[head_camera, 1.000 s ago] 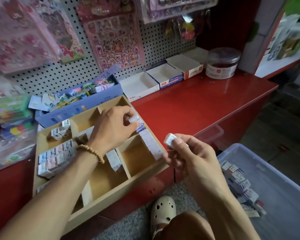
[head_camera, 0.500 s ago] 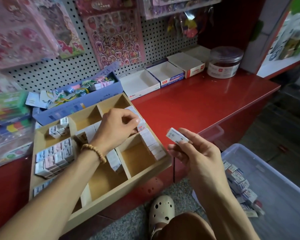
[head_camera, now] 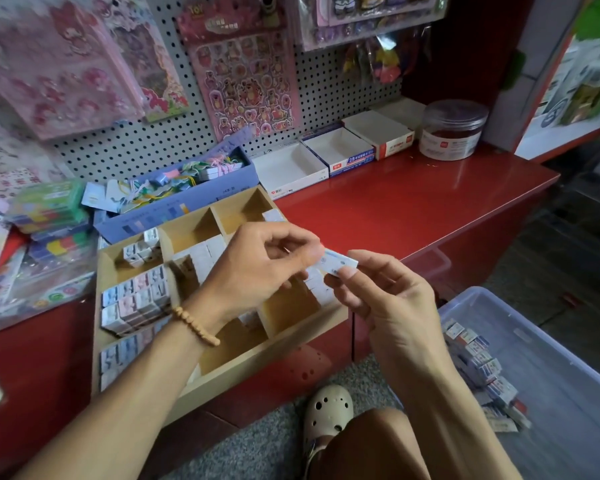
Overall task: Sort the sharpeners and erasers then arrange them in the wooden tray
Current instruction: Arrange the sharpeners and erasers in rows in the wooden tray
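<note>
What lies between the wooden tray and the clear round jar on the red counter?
In the head view, only bare red counter lies between the wooden tray and the jar; the open white boxes sit behind that stretch.

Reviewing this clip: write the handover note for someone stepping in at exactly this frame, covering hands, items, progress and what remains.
Right hand: pinches one wrapped eraser above the wooden tray.
Left hand: fingertips pinch the same eraser's other end; which hand carries it is unclear.
Tray: sits on the red counter. Left compartments hold packed rows of small boxes; a row of white pieces lines the right side. Several middle and front compartments look bare.
Supply: more wrapped pieces lie in the clear plastic bin at lower right.
Left to do: place the held eraser, then sort the bin's remaining pieces.
</note>
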Demonstrator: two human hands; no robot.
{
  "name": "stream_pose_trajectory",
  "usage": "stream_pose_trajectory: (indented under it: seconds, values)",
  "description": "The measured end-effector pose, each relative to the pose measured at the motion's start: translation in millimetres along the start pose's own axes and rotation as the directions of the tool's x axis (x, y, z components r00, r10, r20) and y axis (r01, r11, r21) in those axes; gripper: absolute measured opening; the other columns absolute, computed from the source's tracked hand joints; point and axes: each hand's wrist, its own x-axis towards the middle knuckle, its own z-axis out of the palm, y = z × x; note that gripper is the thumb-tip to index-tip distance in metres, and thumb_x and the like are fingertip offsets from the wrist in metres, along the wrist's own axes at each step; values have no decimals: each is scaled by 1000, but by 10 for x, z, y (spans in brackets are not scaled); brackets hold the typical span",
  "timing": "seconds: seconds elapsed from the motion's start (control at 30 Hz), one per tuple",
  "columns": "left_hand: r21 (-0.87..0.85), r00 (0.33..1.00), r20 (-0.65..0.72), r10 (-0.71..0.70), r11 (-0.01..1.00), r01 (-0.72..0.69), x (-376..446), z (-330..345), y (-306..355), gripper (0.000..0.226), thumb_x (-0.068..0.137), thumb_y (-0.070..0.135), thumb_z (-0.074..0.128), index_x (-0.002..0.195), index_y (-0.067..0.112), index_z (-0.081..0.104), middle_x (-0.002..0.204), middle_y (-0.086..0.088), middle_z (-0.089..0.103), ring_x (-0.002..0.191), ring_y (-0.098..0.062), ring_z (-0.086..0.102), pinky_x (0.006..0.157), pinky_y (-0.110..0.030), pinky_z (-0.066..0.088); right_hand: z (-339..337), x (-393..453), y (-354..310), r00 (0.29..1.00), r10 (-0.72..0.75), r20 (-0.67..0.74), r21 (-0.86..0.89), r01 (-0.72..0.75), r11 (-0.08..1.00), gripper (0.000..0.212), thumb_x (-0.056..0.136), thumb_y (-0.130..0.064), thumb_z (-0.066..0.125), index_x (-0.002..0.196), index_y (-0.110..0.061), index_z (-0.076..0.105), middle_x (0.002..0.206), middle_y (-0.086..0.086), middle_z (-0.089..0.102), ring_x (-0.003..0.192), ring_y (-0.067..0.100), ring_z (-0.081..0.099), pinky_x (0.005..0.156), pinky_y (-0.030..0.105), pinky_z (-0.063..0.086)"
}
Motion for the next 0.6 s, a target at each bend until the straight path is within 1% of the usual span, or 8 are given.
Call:
stream_pose_trajectory:
  seconds: [0.1,0.17,0.23,0.33,0.4,0.43,0.53,0.6]
  values:
    - [-127,999,-36,-26,992,21,-261,-57,27,19,79,10,76,98,10,74,85,-17,72,68,-21,69,54,-25,53,112,-90,84,998,0,58,-101,6,995,12,78,-8,77,88,-14,75,85,19,72,77,22,69,68,26,56]
    - [-195,992,-103,-75,979,54,-443,-96,4,22,75,3,78,95,12,73,84,-18,71,67,-21,68,55,-23,53,176,-172,161,996,20,87,-162,-6,987,11,83,-4,75,91,-12,74,75,12,69,69,15,66,64,22,56]
    - [-187,982,-157,-107,979,77,-611,-121,-11,27,72,1,81,94,15,73,84,-10,72,69,-17,68,59,-25,54,225,-260,229,993,50,109,-206,-26,978,10,86,-1,73,93,-9,72,70,2,69,63,10,65,60,19,53]
    - [-152,965,-224,-135,983,102,-801,-142,9,31,71,-2,81,95,14,71,77,4,72,67,-8,66,60,-21,53,254,-359,279,988,48,147,-333,4,943,8,89,-5,71,95,-11,72,75,4,73,66,14,68,61,23,54]
    - [-106,950,-290,-118,990,90,-872,-177,27,30,72,-3,80,94,14,69,75,4,71,66,-5,65,62,-20,54,222,-387,290,991,19,136,-449,44,892,8,90,-14,71,96,-20,72,81,3,75,75,19,72,66,30,57]
    - [-55,942,-321,-97,995,83,-899,-210,24,28,73,-3,80,92,15,70,75,4,71,66,-3,64,64,-18,54,194,-392,282,992,1,129,-504,64,861,9,90,-20,71,98,-22,72,82,-1,76,78,17,73,70,33,57]
    - [188,934,-351,-71,972,144,-964,-290,-53,22,75,5,81,86,22,72,75,10,69,63,4,58,63,-8,48,92,-401,199,991,-34,127,-621,106,776,14,90,-25,68,102,-25,73,82,-9,75,80,7,71,78,32,56]
    - [301,928,-361,-93,930,210,-984,-300,-160,20,76,11,81,88,25,74,77,12,68,66,8,58,62,-3,44,29,-416,127,990,-46,133,-656,123,744,13,91,-25,66,102,-28,73,83,-12,75,77,6,70,76,31,56]
